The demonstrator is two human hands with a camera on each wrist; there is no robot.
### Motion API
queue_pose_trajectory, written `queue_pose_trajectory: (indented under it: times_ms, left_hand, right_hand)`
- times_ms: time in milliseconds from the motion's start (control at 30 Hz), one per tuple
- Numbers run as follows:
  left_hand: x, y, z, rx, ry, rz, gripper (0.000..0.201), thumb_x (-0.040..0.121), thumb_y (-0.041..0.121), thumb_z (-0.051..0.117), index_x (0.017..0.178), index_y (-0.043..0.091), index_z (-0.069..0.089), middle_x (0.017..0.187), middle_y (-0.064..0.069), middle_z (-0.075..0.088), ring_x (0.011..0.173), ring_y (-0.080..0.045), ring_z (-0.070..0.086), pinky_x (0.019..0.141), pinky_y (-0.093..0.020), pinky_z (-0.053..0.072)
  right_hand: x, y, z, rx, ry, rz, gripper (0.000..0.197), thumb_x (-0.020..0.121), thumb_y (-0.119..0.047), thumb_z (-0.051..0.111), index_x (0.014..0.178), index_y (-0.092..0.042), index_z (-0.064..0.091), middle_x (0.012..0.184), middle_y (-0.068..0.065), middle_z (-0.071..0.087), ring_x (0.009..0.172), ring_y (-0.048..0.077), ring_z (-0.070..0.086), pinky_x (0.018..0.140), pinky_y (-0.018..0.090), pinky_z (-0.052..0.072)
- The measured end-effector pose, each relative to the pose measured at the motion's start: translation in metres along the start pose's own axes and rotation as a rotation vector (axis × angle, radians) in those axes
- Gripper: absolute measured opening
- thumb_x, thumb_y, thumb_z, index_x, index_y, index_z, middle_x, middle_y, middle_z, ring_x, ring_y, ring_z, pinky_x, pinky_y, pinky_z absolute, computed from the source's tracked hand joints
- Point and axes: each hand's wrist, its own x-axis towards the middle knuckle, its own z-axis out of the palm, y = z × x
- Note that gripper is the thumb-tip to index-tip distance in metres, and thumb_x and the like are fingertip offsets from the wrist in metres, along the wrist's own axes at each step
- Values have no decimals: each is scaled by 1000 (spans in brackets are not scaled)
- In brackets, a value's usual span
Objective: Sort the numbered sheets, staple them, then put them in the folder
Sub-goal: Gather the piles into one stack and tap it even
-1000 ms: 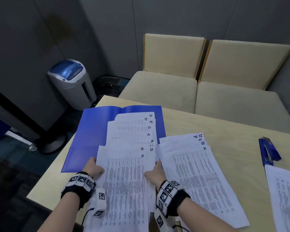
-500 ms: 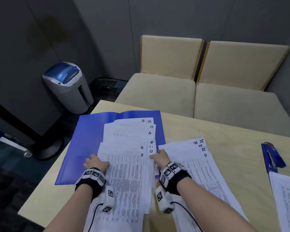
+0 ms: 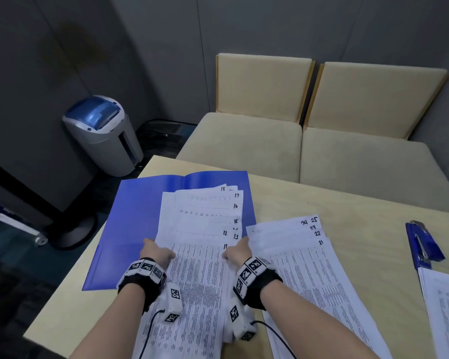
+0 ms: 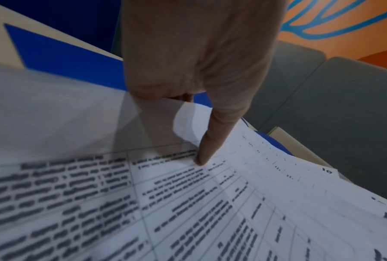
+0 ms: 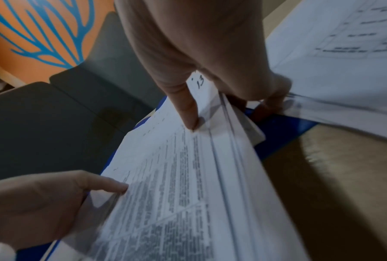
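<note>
A: What's lying on the table [image 3: 347,203] right now?

B: An open blue folder [image 3: 140,216] is sitting at its far left, and a fanned stack of numbered sheets [image 3: 200,268] is lying partly over the folder's right half, running back toward the near edge. The corners are showing 11 up through 18.

A: And the other papers?

B: A second fan, sheets 21 to 25 [image 3: 309,268], is lying just right of the first, overlapping the folder's right edge. More printed paper [image 3: 446,307] is showing at the far right, with a blue stapler [image 3: 423,244] lying just beyond it.

A: What are the hands doing?

B: The left hand [image 3: 157,251] is gripping the stack's left edge, thumb on top and fingers curling underneath. The right hand [image 3: 237,252] is pinching the right edge the same way, thumb [image 5: 188,113] pressing on the top sheet, fingers tucking under the pile. So both are clamping on that stack from opposite sides
</note>
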Motion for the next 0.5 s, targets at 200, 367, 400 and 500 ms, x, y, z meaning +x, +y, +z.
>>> queue_pose_trajectory:
  times_ms: [200,367,400,500]
  left_hand:
    - [-2,-12,-8,-143,-128,51,40,75,-2,70,112,-7,55,107,-14,63,99,-30,59,94,-37,45]
    - [-38,2,-18,-188,-96,235,14,77,2,66,92,2,63,94,-12,69,93,-28,64,89,-37,50]
    - [-47,11,-22,-171,-106,290,13,75,5,67,88,5,64,93,-12,70,94,-29,65,92,-41,51]
    - [-83,59,-33,-157,-104,496,19,71,14,72,88,19,64,96,-3,70,95,-25,65,86,-39,53]
  right_hand:
    - [-17,4,0,72,-98,-166,41,81,11,47,119,-3,55,119,15,61,114,30,56,98,40,46]
    - [-32,9,-13,206,-105,-154,46,83,16,44,125,-1,52,125,17,58,118,31,54,100,39,43]
    - [-35,7,-19,249,-103,-160,48,83,15,44,127,-2,51,124,16,58,118,31,54,101,40,43]
    - [-52,-8,-56,352,-66,-231,48,84,10,48,128,-9,49,127,9,57,118,29,54,104,45,41]
